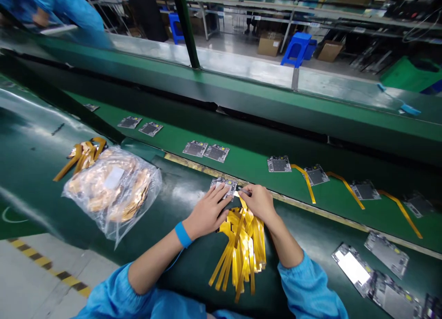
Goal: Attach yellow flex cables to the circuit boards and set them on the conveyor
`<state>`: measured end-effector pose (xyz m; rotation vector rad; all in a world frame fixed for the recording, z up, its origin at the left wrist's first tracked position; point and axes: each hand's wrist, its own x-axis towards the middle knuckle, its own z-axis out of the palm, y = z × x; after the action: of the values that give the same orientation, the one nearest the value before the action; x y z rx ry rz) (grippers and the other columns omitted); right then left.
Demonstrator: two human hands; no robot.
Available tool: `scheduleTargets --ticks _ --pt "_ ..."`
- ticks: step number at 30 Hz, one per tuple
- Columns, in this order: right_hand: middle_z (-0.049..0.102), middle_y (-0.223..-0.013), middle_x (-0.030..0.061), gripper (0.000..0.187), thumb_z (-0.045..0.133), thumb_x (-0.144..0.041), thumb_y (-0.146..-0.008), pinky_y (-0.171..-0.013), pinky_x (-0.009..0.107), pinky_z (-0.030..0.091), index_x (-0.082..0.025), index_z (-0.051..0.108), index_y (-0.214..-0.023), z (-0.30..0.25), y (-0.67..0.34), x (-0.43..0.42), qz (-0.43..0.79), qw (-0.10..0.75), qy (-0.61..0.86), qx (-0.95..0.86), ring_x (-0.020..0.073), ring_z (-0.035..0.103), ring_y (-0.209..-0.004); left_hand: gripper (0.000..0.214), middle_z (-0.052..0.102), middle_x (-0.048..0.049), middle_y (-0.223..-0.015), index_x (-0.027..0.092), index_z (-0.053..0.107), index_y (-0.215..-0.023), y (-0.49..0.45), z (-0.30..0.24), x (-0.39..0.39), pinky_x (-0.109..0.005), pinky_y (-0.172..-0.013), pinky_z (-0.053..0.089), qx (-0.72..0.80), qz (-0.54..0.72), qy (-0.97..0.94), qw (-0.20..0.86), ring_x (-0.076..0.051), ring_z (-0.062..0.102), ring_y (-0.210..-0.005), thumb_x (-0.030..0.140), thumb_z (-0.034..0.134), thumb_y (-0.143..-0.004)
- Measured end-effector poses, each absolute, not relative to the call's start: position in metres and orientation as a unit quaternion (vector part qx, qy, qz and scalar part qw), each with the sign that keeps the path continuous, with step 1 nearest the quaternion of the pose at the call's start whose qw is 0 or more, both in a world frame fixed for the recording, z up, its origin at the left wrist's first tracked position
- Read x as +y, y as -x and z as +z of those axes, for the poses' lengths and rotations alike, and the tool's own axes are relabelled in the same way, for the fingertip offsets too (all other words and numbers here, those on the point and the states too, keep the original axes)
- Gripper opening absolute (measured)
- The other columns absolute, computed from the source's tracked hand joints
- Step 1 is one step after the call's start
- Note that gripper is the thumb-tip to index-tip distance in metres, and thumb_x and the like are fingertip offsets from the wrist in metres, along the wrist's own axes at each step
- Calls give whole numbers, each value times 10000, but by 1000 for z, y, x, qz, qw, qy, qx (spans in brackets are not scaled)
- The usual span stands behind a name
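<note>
My left hand (207, 210) lies with outstretched fingers over a grey circuit board (223, 186) at the near edge of the belt, its fingertips touching the board. At the board's right edge my right hand (258, 202) is closed in a pinch round a slim dark tool (246, 191); its exact kind is too small to tell. Just under the pinch, a whitish end of a yellow flex cable (242, 202) meets the board's edge. A heap of yellow flex cables (247, 250) lies below my hands. A blue wrist strap (183, 234) circles my left wrist.
Several circuit boards (217, 153) lie along the green belt (248, 165); those at right have flex cables (348, 190). More boards (386, 254) lie right of me. At left are a clear plastic bag (112, 185) and loose flex cables (84, 155). Another person's blue sleeve (74, 8) shows upper left.
</note>
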<state>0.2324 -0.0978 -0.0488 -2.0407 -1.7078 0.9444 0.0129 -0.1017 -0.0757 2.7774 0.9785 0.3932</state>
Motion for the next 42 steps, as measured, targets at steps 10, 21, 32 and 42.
scheduleTargets --ticks 10,21,32,42 --pt "766 -768 6 179 642 -324 -901 -590 253 286 -251 778 -810 -48 -230 -97 308 120 723 -606 179 679 -736 455 464 -181 -1591 131 541 -1446 -11 -78 -103 -607 -1212 384 326 127 -932 98 -359 352 -1528 227 475 -1006" --pt "769 -780 8 178 644 -333 -901 -593 254 304 -253 786 -829 -46 -230 -97 313 106 712 -619 178 679 -739 454 444 -181 -1605 128 541 -1446 -11 -82 -104 -617 -1225 352 326 136 -929 110 -363 308 -1547 236 475 -1011" --pt "769 -780 18 187 637 -323 -922 -595 256 307 -257 781 -824 -45 -227 -94 307 91 708 -630 179 675 -731 475 472 -190 -1579 129 539 -1450 -16 -77 -105 -631 -1213 349 331 111 -932 102 -382 355 -1519 227 463 -991" --pt "781 -835 11 175 641 -356 -948 -616 265 322 -277 791 -904 -43 -228 -98 298 84 702 -642 197 698 -791 497 505 -197 -1540 164 537 -1475 -26 -72 -109 -619 -1196 346 362 66 -927 71 -403 401 -1479 305 497 -1000"
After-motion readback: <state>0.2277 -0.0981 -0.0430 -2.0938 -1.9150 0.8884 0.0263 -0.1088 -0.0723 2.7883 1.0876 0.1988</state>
